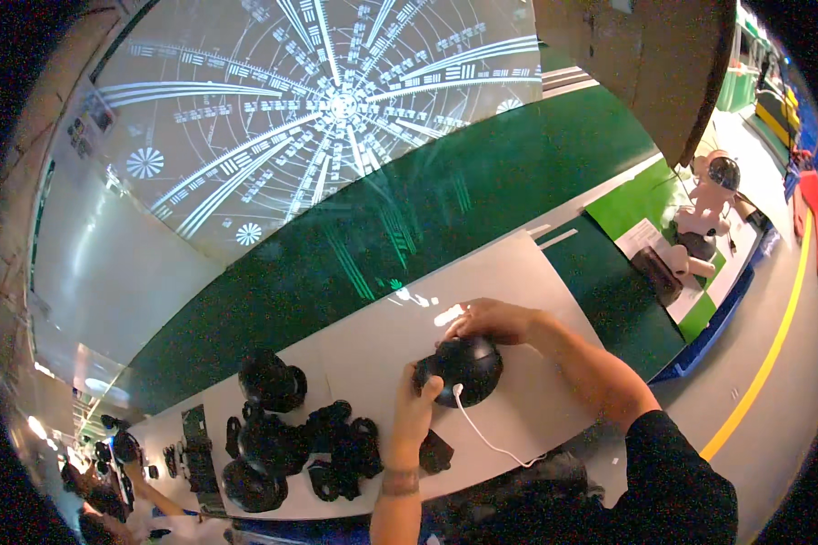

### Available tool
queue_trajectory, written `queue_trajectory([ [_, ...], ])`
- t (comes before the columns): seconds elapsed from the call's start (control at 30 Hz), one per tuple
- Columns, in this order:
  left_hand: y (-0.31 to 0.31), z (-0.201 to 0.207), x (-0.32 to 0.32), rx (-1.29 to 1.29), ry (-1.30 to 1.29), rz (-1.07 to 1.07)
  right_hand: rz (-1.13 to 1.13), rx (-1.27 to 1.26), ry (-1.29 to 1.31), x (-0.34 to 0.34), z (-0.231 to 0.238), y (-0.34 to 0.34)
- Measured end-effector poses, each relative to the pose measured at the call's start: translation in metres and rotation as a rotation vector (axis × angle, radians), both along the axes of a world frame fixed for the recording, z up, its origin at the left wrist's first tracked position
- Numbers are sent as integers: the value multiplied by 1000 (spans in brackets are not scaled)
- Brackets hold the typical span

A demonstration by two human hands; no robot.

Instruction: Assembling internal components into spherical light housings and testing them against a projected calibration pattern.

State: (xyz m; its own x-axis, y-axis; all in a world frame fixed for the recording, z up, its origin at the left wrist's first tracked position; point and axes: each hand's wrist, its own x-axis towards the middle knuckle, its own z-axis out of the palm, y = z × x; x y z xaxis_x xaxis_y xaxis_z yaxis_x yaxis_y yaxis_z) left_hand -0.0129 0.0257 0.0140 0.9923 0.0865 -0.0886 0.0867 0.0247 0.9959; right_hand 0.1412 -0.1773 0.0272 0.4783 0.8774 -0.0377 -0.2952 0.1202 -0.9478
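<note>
A round, glossy black device (478, 371), which looks like a small projector, sits on the white tabletop in front of me. My left hand (416, 404) grips its left side, with the thumb bent over the near face. At the device's far side, my right hand (493, 320) has its fingers curled together against the front; the fingertips are partly hidden. A white cable (482, 436) is plugged into the near side of the device and trails toward the table's front edge. Bright light patches (447, 315) fall on the table just beyond the fingers.
Several black devices and parts (273, 440) stand on the left. Ahead, a lit test pattern (341, 104) covers a pale screen beyond a green surface (536, 154). White devices (700, 213) lie at right on a green mat. Another person's arm (154, 490) shows lower left.
</note>
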Motion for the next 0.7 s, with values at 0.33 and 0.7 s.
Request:
queue_trajectory([
  [0.33,-6,0,0,-1,-13,-9,-19,117,93,-7,-10,-6],
  [0.7,-14,8,4,-73,-37,-26,-79,-2,-62,6,-19,-1],
])
